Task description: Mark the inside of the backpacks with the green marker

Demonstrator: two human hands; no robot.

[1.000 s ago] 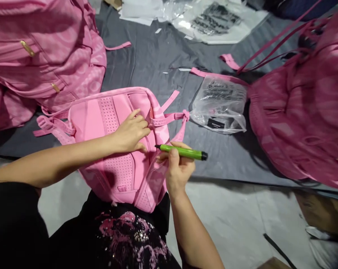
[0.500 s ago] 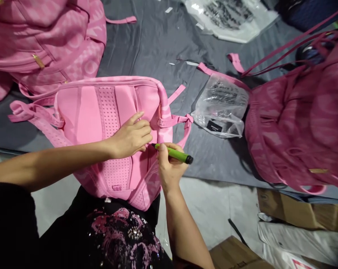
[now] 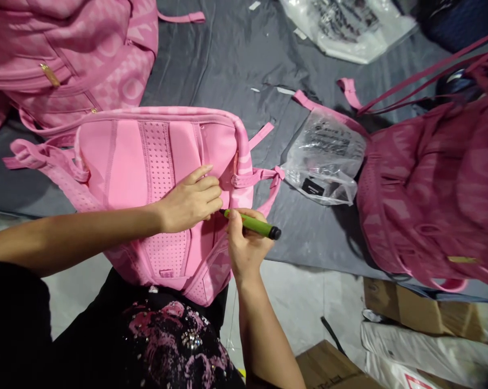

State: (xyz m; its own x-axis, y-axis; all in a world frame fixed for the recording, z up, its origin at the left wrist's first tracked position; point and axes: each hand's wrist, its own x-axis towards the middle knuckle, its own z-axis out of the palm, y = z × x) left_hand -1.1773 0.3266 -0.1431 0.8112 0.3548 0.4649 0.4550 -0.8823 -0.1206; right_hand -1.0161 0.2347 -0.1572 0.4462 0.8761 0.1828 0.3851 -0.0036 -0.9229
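Observation:
A pink backpack [image 3: 126, 156] lies across the table's front edge with its padded back panel facing up. Its perforated middle strip and shoulder straps show. My left hand [image 3: 193, 200] rests on the panel's right part, fingers curled and closed on the fabric; the thumb side points away from me. In my right hand [image 3: 246, 243] is a green marker pen [image 3: 254, 224] with a black end. Its dark tip meets the backpack right beside my left fingertips, which hide the exact spot.
Another pink backpack [image 3: 90, 54] lies at the upper left, and a darker pink one [image 3: 426, 189] at the right. Between them on the grey-covered table [image 3: 228, 65] are a clear plastic bag [image 3: 325, 151] and a white plastic bag [image 3: 349, 27]. Cardboard [image 3: 325, 367] lies on the floor.
The view has shifted slightly, so the things on the table appear a little further right. Both hands keep almost the same place on the backpack, with the marker pen still held.

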